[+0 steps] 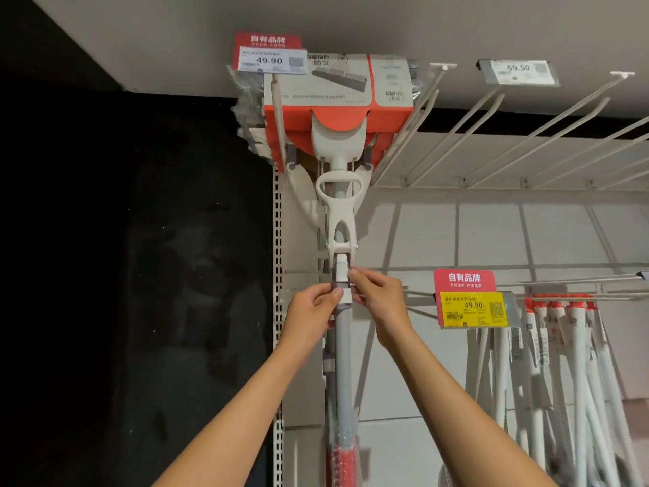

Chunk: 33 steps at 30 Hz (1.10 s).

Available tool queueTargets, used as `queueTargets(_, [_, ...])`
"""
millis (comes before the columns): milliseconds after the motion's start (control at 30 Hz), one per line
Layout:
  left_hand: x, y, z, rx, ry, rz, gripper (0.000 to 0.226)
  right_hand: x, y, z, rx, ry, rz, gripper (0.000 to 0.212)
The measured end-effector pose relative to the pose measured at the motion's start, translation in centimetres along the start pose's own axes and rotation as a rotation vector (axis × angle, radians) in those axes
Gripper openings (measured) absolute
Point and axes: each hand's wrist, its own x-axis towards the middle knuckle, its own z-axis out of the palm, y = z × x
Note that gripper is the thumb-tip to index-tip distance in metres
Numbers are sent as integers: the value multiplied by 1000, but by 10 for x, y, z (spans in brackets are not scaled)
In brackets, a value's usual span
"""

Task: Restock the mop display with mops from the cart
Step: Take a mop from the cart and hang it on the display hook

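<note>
A sponge mop (pixel 338 219) hangs head-up on the display, its head in an orange and grey card sleeve (pixel 337 96) at the top. Its grey pole (pixel 342 363) runs straight down, with a red grip near the bottom edge. My left hand (pixel 312 311) and my right hand (pixel 377 293) both pinch the white clip on the pole, just below the cream wringer handle. More wrapped mop heads sit behind the front one on the same hook.
Empty white hooks (pixel 491 128) jut out to the right of the hung mop. Lower right, several white-handled mops (pixel 562 363) hang under a yellow 49.90 tag (pixel 472 309). Price tags (pixel 270 59) sit above. A dark wall fills the left.
</note>
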Motion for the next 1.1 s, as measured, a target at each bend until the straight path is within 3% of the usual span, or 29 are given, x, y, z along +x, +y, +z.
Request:
queueTargets(267, [-39,-34,-3,-27,8,-68,27,-62,69,-24,-10,-161,134,27])
queueTargets(400, [-68,-64,2,-15,17,-156,22,-75,92,-30,-31,-94,242,33])
queueTargets(533, [-100,-91,10,-19,-81,-269,21,-64,79,-22,-64,-107,179,9])
queueTargets(633, [-106,-103,12,-7,-86,-288,35,-56,73,-15,-126,-114,109,31])
queueTargets(767, [-103,-110,15,-8,-64,-293,44,-51,80,-13,-162,-72,57,40])
queueTargets(967, [-92,-118,16,-37,-40,-319,37,-41,90,-11,-152,-38,96,41])
queueTargets(1100, [-84,-121,18,-21,-30,-311,46,-37,90,-7,-169,0,143,24])
